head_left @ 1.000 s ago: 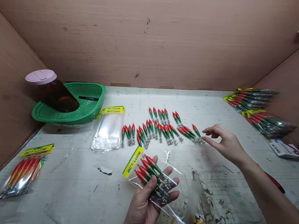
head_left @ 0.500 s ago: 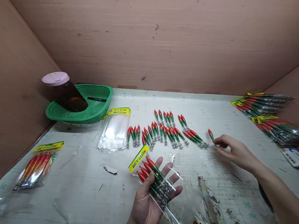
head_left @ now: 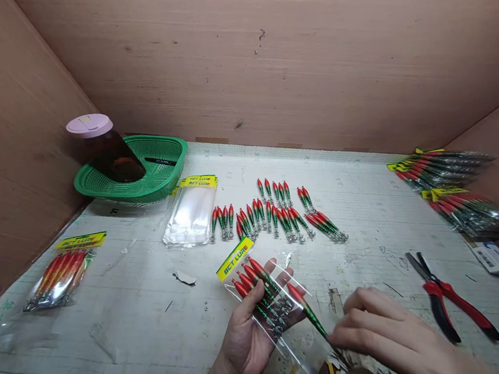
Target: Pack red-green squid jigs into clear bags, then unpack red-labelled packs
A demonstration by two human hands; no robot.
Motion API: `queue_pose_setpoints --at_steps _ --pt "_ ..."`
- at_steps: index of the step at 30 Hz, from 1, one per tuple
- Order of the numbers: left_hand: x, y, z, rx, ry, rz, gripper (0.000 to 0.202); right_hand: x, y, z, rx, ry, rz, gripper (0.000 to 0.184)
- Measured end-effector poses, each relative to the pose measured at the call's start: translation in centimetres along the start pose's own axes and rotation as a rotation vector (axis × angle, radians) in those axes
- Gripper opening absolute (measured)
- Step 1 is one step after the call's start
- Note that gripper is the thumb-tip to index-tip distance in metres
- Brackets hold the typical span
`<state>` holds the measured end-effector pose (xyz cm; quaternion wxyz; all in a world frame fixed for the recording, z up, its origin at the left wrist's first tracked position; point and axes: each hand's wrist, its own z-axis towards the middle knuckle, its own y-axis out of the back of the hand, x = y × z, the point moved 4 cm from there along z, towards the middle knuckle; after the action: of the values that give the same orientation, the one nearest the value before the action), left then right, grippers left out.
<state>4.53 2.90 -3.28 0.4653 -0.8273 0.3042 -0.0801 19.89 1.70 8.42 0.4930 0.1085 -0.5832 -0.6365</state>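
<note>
My left hand [head_left: 248, 342] holds a clear plastic bag [head_left: 261, 296] with a yellow label, palm up, near the table's front edge. Several red-and-green lures lie inside it. My right hand [head_left: 381, 334] pinches one red-and-green lure [head_left: 307, 309] by its hook end, its red tip at the bag's open side. A row of several loose lures [head_left: 279, 213] lies mid-table, beyond both hands.
A stack of empty bags [head_left: 192, 214] lies left of the row. A green basket [head_left: 159, 178] with a pink-lidded jar [head_left: 103, 149] stands back left. A filled pack [head_left: 60, 272] lies left, stacked packs [head_left: 455, 189] right. Red-handled pliers [head_left: 451, 299] lie right of my hand.
My right hand took one lure from the row's right end and brought it back to the bag in my left hand. The pliers, hidden under my arm before, now show.
</note>
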Motion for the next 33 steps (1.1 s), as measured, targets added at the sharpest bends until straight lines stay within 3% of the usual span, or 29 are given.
queue_pose_setpoints --at_steps 6,13,23,27,33 --pt "0.0 0.1 -0.2 0.037 -0.019 0.012 0.059 -0.5 -1.7 -0.7 -0.235 0.084 -0.266 0.027" --pt "0.2 -0.3 -0.5 0.114 -0.002 0.001 0.060 -0.7 -1.4 0.1 -0.125 0.091 -0.265 0.025" --pt "0.3 -0.4 -0.7 0.118 0.006 0.049 0.049 -0.7 -2.3 -0.6 -0.287 0.084 -0.215 0.021" --pt "0.5 -0.3 -0.6 0.083 0.004 0.055 0.047 -0.5 -2.4 -0.5 -0.309 0.081 -0.198 0.018" --pt "0.5 -0.5 -0.7 0.120 0.019 0.100 0.035 -1.0 -2.4 -0.4 -0.331 0.005 -0.192 0.015"
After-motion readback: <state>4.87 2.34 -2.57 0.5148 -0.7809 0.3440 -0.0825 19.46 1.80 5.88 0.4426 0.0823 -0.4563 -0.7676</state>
